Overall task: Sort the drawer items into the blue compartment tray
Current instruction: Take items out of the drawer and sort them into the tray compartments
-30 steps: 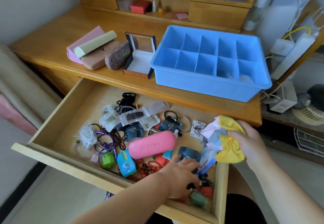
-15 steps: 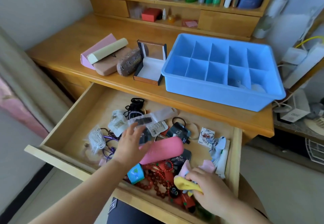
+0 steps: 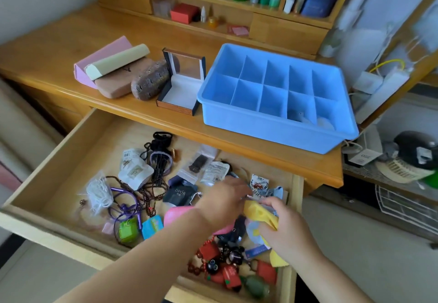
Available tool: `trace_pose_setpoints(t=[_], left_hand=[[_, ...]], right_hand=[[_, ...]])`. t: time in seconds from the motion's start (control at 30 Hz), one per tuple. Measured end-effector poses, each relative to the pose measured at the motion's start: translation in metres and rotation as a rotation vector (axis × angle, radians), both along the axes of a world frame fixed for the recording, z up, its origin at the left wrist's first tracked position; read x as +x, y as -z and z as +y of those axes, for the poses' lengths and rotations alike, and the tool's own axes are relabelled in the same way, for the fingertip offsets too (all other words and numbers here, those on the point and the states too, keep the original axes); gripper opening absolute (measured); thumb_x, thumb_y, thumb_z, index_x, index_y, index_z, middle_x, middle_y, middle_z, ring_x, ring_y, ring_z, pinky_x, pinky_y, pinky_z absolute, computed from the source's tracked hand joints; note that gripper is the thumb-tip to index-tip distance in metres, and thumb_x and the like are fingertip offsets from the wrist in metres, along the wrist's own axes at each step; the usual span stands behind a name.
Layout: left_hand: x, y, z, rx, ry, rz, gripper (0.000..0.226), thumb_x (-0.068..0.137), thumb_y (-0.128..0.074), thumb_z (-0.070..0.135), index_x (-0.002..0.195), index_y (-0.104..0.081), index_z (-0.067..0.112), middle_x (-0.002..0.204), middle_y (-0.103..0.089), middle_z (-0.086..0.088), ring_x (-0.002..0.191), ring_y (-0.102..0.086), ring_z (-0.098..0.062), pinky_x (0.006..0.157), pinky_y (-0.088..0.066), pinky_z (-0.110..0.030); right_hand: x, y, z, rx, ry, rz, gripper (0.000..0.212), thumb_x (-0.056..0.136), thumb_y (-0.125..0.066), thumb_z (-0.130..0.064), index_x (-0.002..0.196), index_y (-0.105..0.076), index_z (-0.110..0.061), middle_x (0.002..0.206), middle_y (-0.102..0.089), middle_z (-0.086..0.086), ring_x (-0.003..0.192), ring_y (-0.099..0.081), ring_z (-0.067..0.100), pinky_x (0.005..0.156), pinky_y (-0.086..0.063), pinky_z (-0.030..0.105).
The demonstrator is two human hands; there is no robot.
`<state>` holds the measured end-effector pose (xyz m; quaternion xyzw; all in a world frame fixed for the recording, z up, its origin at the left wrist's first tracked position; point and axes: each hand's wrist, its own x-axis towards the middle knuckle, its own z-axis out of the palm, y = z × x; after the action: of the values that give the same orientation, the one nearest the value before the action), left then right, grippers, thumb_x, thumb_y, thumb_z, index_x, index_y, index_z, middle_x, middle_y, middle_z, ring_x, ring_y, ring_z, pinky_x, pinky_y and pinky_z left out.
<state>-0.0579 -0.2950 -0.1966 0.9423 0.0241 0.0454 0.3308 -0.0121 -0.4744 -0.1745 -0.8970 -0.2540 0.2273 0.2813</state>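
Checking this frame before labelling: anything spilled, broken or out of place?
Nothing spilled or broken. The drawer holds a loose tangle of cords, beads and pouches. The blue compartment tray sits level on the desk, mostly empty. The right hand grips a yellow cloth low over the drawer.

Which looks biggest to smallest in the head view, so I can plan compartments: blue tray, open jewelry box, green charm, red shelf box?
1. blue tray
2. open jewelry box
3. red shelf box and green charm: alike; the charm is nearer, so unsure.
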Motion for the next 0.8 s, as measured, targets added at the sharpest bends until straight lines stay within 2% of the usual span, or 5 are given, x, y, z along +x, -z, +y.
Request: trace_pose_setpoints(t=[0.27, 0.47, 0.6, 0.73, 0.8], left_hand=[[0.077, 0.02, -0.047, -0.406, 0.09, 0.58, 0.035, 0.097, -0.043, 0.004, 0.131, -0.054, 0.002, 0.124, -0.048, -0.011, 0.132, -0.041, -0.033, 0.103, -0.035, -0.032], [0.04, -0.001, -0.014, -0.792, -0.301, 0.398, 0.032, 0.09, -0.054, 0.008, 0.118, -0.067, 0.017, 0.107, -0.068, 0.004, 0.083, -0.061, 0.003, 0.064, -0.042, -0.002], [-0.011, -0.019, 0.016, -1.056, -0.333, 0.362, 0.02, 0.091, -0.058, 0.014, 0.107, -0.07, 0.011, 0.103, -0.07, -0.006, 0.1, -0.062, -0.02, 0.096, -0.047, -0.031], [-0.046, -0.04, 0.028, -0.979, -0.211, 0.239, 0.023, 0.086, -0.065, 0.013, 0.109, -0.067, 0.009, 0.099, -0.069, -0.005, 0.094, -0.065, -0.016, 0.091, -0.05, -0.026], [-0.058, -0.044, 0.039, -0.69, -0.167, 0.145, 0.043, 0.079, -0.073, 0.017, 0.12, -0.061, 0.015, 0.113, -0.064, -0.004, 0.105, -0.061, -0.015, 0.095, -0.048, -0.027]], right_hand=[[0.019, 0.001, -0.02, 0.017, 0.083, 0.093, 0.025, 0.068, -0.055, -0.034, 0.088, -0.051, -0.048, 0.078, -0.061, -0.021, 0.065, -0.056, 0.003, 0.06, -0.048, 0.026], [0.021, 0.003, -0.006, 0.104, 0.22, 0.235, 0.05, 0.061, -0.059, -0.045, 0.102, -0.04, -0.066, 0.101, -0.054, -0.032, 0.081, -0.058, -0.006, 0.068, -0.052, 0.025], [0.018, 0.004, 0.028, 0.304, 0.196, 0.473, 0.076, 0.058, -0.069, -0.036, 0.117, -0.037, -0.072, 0.12, -0.035, -0.041, 0.112, -0.041, -0.006, 0.08, -0.042, 0.024], [0.014, -0.006, 0.071, 0.241, 0.032, 0.529, 0.039, 0.063, -0.072, -0.026, 0.088, -0.065, -0.055, 0.086, -0.073, -0.017, 0.077, -0.068, 0.002, 0.072, -0.057, 0.034], [0.012, -0.012, 0.092, 0.238, 0.022, 0.511, 0.031, 0.075, -0.069, -0.017, 0.087, -0.068, -0.045, 0.079, -0.073, -0.014, 0.07, -0.069, 0.004, 0.066, -0.055, 0.03]])
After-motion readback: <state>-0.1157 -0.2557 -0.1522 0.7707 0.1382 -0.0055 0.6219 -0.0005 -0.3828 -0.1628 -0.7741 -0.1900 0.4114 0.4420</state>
